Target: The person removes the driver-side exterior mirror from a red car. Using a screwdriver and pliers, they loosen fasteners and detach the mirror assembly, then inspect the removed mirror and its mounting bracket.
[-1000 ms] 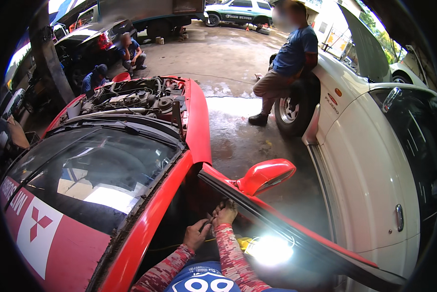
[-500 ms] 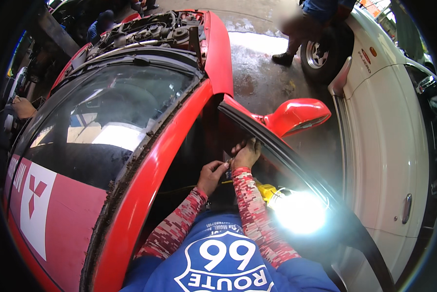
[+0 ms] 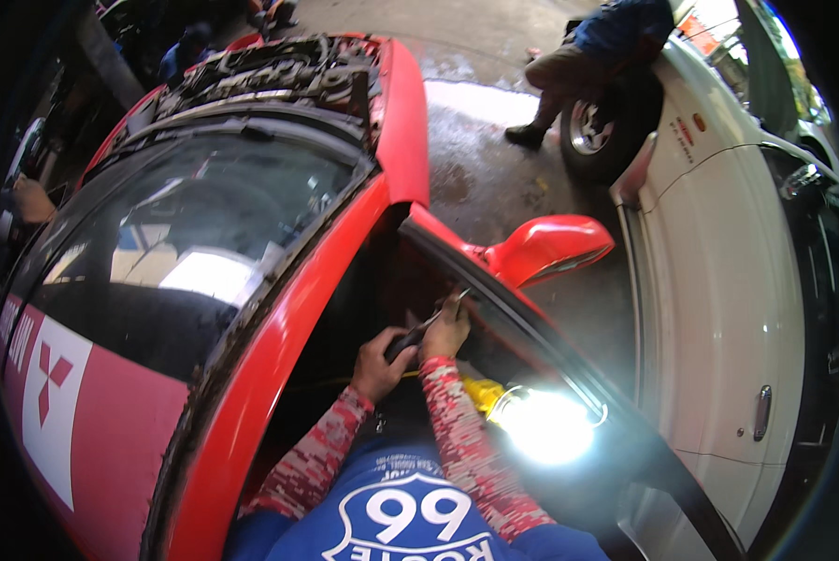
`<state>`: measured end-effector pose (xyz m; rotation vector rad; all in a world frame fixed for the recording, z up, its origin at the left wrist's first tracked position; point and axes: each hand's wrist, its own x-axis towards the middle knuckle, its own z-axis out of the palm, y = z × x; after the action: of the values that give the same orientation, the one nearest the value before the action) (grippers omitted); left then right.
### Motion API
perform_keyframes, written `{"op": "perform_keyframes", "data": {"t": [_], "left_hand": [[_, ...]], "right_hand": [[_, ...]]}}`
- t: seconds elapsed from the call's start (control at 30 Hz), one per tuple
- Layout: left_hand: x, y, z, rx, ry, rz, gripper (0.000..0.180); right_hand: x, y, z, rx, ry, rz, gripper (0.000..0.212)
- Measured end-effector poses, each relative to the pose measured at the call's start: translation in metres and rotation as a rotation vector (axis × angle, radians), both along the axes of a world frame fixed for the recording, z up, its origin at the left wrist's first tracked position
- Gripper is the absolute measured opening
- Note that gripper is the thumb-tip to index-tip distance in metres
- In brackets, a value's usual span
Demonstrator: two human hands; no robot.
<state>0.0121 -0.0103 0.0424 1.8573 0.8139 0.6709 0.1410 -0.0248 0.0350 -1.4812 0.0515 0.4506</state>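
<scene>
My left hand is closed round the dark handle of a slim tool, whose exact kind I cannot make out. From the handle, a thin metal shaft runs toward my right hand. The right fingers are curled in at the shaft, and a bright metal tip shows beyond them. Both hands are in the dark doorway of a red car, beside the inner edge of its open door. Shadow hides the part near my fingers.
A lit work lamp with a yellow body glares beside my right forearm. The red side mirror juts from the door. A white vehicle stands close on the right. Beyond its front wheel, a person is near.
A dark tool handle now shows in my left hand, and a metal tip shows past my right fingers. My hands have come slightly lower, and the whole view has shifted a little.
</scene>
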Motion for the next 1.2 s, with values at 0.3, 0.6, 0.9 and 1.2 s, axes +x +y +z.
{"op": "perform_keyframes", "data": {"t": [0.3, 0.6, 0.9, 1.2], "left_hand": [[0.001, -0.033, -0.01, -0.211, -0.002, 0.089, 0.033], [-0.059, -0.032, -0.074, -0.474, 0.414, 0.047, 0.025], [-0.212, -0.103, -0.164, -0.545, 0.63, 0.271, 0.045], [-0.304, -0.18, -0.214, -0.869, 0.913, 0.231, 0.056]], "right_hand": [[-0.002, -0.015, 0.001, -0.049, 0.041, 0.036, 0.043], [-0.077, -0.063, 0.001, 0.024, 0.012, 0.756, 0.032], [-0.071, -0.161, 0.052, 0.295, -0.199, 1.411, 0.049], [-0.025, -0.38, 0.149, -0.013, 0.499, 0.69, 0.054]]}}
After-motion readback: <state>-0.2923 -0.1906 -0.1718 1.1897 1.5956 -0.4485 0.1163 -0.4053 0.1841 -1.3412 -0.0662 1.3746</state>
